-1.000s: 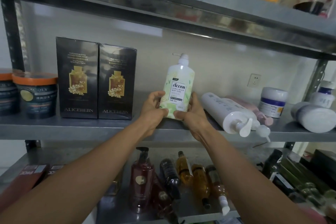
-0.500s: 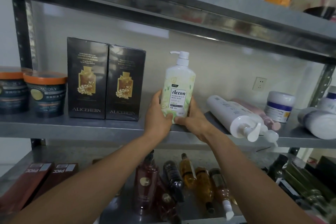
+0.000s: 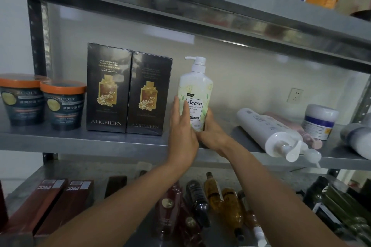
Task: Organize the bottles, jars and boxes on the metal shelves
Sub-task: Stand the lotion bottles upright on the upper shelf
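Bottle: the white pump bottle (image 3: 197, 94) stands upright over the middle shelf (image 3: 80, 142), just right of the two black boxes, with a narrow gap between them.
Its label: "Accen", then "FLORAL BEAUTY BODY WASH", partly covered by my fingers; the smaller print is too fine to read.
Left hand (image 3: 181, 136): fingers straight and together, laid flat against the bottle's left side.
Right hand (image 3: 212, 136): wrapped round the bottle's lower right, thumb up its side; the fingers go behind it, out of sight.
Hidden: my hands cover the bottle's base, so I cannot tell whether it sits on the metal.
Black boxes (image 3: 108, 88): both read "ALICEHEBN"; the left one also reads "PERFUMED BATH OIL ORANGE FLORAL SCENT".
Orange-lidded tubs (image 3: 63, 104): "COLY" plus Chinese print; the far-left one is cut by the frame.
Lower shelf: brown boxes (image 3: 50, 200) marked "PICC", upside down to me; the amber bottles (image 3: 212, 192) are blurred.
Open room: bare shelf between my bottle and the white pump bottle lying on its side (image 3: 269, 132), whose nozzle overhangs the front edge.
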